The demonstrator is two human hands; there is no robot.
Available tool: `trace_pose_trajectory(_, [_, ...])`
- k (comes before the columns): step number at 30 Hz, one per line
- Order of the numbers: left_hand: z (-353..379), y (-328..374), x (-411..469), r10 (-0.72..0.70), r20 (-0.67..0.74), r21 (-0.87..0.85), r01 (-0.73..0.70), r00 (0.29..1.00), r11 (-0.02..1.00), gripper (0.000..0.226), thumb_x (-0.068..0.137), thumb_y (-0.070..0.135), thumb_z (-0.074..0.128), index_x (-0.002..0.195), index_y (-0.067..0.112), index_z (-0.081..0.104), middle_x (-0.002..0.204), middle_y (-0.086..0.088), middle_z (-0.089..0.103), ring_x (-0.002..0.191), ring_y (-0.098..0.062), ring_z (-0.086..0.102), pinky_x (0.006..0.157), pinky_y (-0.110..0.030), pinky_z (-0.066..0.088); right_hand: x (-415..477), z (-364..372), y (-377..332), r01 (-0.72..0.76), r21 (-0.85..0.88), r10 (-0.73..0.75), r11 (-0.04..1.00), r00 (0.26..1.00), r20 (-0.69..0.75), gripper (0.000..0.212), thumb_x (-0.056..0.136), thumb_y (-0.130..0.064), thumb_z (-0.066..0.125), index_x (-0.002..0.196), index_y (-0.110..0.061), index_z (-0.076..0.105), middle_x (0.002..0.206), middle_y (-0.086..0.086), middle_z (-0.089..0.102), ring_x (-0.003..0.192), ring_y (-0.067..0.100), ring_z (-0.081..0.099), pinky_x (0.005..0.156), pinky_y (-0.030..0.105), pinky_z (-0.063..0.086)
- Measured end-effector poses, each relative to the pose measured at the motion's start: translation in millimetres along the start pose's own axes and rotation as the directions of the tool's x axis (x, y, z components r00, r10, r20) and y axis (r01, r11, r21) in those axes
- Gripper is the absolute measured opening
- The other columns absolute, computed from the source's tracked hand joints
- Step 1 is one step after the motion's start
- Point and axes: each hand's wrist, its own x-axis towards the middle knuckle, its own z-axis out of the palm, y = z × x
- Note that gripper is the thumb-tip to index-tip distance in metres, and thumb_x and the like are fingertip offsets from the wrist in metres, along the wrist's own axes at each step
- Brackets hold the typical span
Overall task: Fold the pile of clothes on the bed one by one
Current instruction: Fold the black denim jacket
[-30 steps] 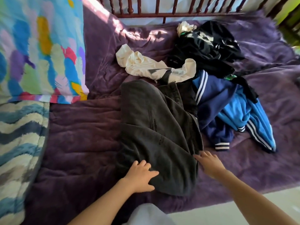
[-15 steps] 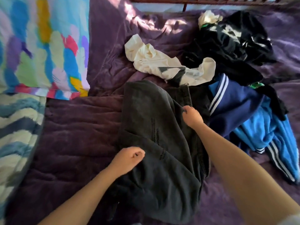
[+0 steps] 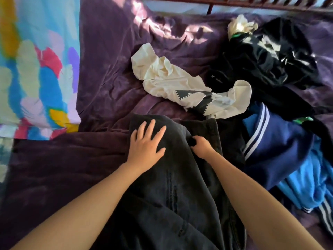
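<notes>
Looking down on a bed under a purple blanket [image 3: 108, 78], with a wooden rail [image 3: 252, 2] running along the far edge and a bright pillow [image 3: 36, 69] lying at the far left corner.

Pressing flat now with the left hand [image 3: 146, 147] on the far end of the dark trousers [image 3: 180, 186], having come up from nearer the near edge, where it was balled in a fist half a second ago. Still pinching a fold of the same trousers with the right hand [image 3: 201, 146], though sitting closer to the left hand than before.

Stretching the trousers from the middle of the bed to the near edge, under both forearms, with the pinched fold lying just to the right of the flat palm. Spreading the left fingers wide and straight, pointing toward the rail; curling the right fingers tightly round the cloth, knuckles up.

Leaving a crumpled cream shirt [image 3: 171, 82] just beyond the trousers, a heap of black clothes [image 3: 270, 60] toward the far right corner, and a blue jacket [image 3: 279, 150] bunched by the right edge.
</notes>
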Motion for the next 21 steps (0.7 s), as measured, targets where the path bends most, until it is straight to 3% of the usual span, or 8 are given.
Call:
trace_pose_trajectory(3, [-4.7, 4.8, 48.0, -0.029, 0.106, 0.028, 0.027, 0.994, 0.999, 0.074, 0.09, 0.054, 0.043, 0.149, 0.029, 0.007, 0.157, -0.006, 0.013, 0.144, -0.028, 0.004, 0.112, -0.056, 0.006, -3.6, -17.1, -3.7, 0.07, 0.163, -0.028, 0.984, 0.969, -0.247, 0.034, 0.086, -0.008, 0.058, 0.12, -0.008, 0.061, 0.115, 0.013, 0.066, 0.11, 0.029, 0.058, 0.09, 0.029, 0.043])
trace_pose_trajectory(5, [-15.9, 2.3, 74.2, -0.072, 0.154, 0.077, 0.061, 0.985, 0.995, 0.059, 0.091, 0.048, 0.048, 0.142, 0.025, 0.03, 0.138, -0.006, 0.046, 0.136, -0.028, 0.027, 0.111, -0.059, 0.008, -12.5, -32.3, -4.4, 0.131, 0.28, 0.028, 0.951, 0.865, -0.501, 0.029, 0.087, -0.011, 0.06, 0.115, -0.013, 0.064, 0.108, 0.008, 0.068, 0.102, 0.026, 0.061, 0.083, 0.026, 0.042])
trace_pose_trajectory(7, [-27.4, 1.7, 87.4, -0.03, 0.097, 0.102, 0.021, 0.995, 0.995, 0.028, 0.092, 0.036, 0.052, 0.117, 0.023, 0.053, 0.109, -0.001, 0.063, 0.119, -0.025, 0.046, 0.108, -0.053, 0.016, -19.3, -36.4, -6.9, 0.139, 0.131, -0.006, 0.982, 0.707, -0.707, 0.025, 0.09, -0.015, 0.057, 0.114, -0.016, 0.064, 0.104, 0.008, 0.068, 0.095, 0.028, 0.059, 0.077, 0.03, 0.039])
trace_pose_trajectory(11, [-21.4, 12.9, 85.0, -0.03, -0.194, 0.02, 0.035, 0.98, 0.999, 0.032, 0.09, 0.012, 0.049, 0.121, 0.02, 0.054, 0.115, -0.003, 0.061, 0.117, -0.027, 0.042, 0.101, -0.045, 0.021, -11.3, -27.5, -9.9, -0.131, -0.033, 0.06, 0.991, 0.646, -0.761, 0.035, 0.097, -0.025, 0.045, 0.131, -0.018, 0.052, 0.121, 0.012, 0.056, 0.113, 0.033, 0.042, 0.092, 0.039, 0.023])
trace_pose_trajectory(15, [6.7, 32.4, 37.8, -0.041, -0.213, 0.078, 0.059, 0.976, 0.995, 0.069, 0.077, 0.025, 0.066, 0.141, 0.018, 0.041, 0.146, -0.022, 0.036, 0.135, -0.041, 0.032, 0.102, -0.059, 0.03, -19.7, -14.0, -13.9, -0.205, -0.058, 0.082, 0.977, 0.61, -0.788, 0.049, 0.093, -0.032, 0.047, 0.139, -0.017, 0.043, 0.144, 0.02, 0.036, 0.137, 0.038, 0.026, 0.108, 0.052, 0.018])
trace_pose_trajectory(17, [29.2, 38.4, 3.8, 0.025, -0.091, 0.132, -0.012, 0.996, 0.991, 0.075, 0.073, 0.043, 0.07, 0.14, 0.023, 0.043, 0.148, -0.022, 0.032, 0.136, -0.042, 0.03, 0.1, -0.063, 0.031, -37.1, 11.3, -8.6, -0.163, -0.253, -0.081, 0.954, 0.672, -0.736, 0.051, 0.09, -0.038, 0.045, 0.136, -0.017, 0.048, 0.144, 0.024, 0.037, 0.136, 0.043, 0.03, 0.106, 0.06, 0.022])
trace_pose_trajectory(19, [54.3, 27.4, -19.2, -0.023, 0.166, 0.174, -0.007, 0.986, 0.985, 0.073, 0.086, 0.059, 0.047, 0.148, 0.032, 0.02, 0.158, -0.014, 0.0, 0.144, -0.038, 0.0, 0.108, -0.065, 0.01, -50.4, 39.0, 9.4, -0.124, -0.43, -0.063, 0.894, 0.917, -0.394, 0.061, 0.093, -0.052, 0.035, 0.147, -0.024, 0.027, 0.155, 0.019, 0.015, 0.144, 0.037, 0.009, 0.111, 0.058, 0.009])
trace_pose_trajectory(21, [67.9, 7.7, -23.1, -0.072, 0.359, 0.222, -0.01, 0.931, 0.975, 0.069, 0.091, 0.063, 0.025, 0.149, 0.036, 0.0, 0.156, -0.003, -0.022, 0.142, -0.031, -0.021, 0.11, -0.061, -0.005, -54.8, 52.3, 33.4, -0.062, -0.511, 0.048, 0.857, 0.998, -0.04, 0.067, 0.095, -0.058, 0.024, 0.15, -0.029, 0.001, 0.158, 0.011, -0.007, 0.144, 0.029, -0.013, 0.115, 0.052, -0.002])
